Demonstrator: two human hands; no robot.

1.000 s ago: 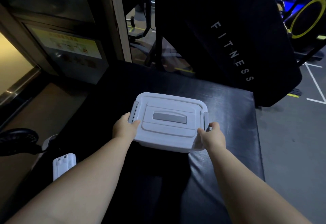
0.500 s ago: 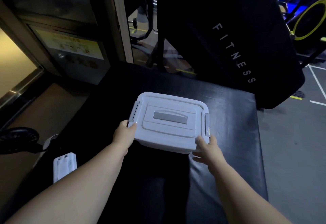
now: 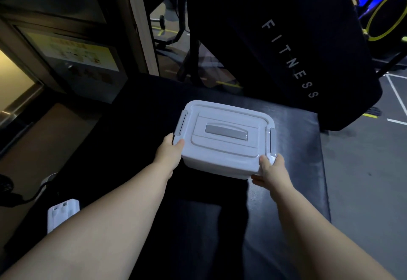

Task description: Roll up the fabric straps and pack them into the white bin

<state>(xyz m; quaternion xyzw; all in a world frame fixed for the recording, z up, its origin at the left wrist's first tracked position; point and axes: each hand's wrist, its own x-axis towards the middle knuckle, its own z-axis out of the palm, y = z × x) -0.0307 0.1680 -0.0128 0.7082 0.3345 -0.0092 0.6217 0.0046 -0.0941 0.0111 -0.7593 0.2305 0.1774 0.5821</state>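
Fingers (image 3: 179, 143) left hand (image 3: 167, 156), right hand (image 3: 273, 173) clasp white bin (image 3: 222, 151) corners.

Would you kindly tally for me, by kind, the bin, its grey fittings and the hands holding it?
white bin: 1
grey lid handle: 1
grey side latches: 2
hands gripping the bin, left hand and right hand: 2
Total: 6
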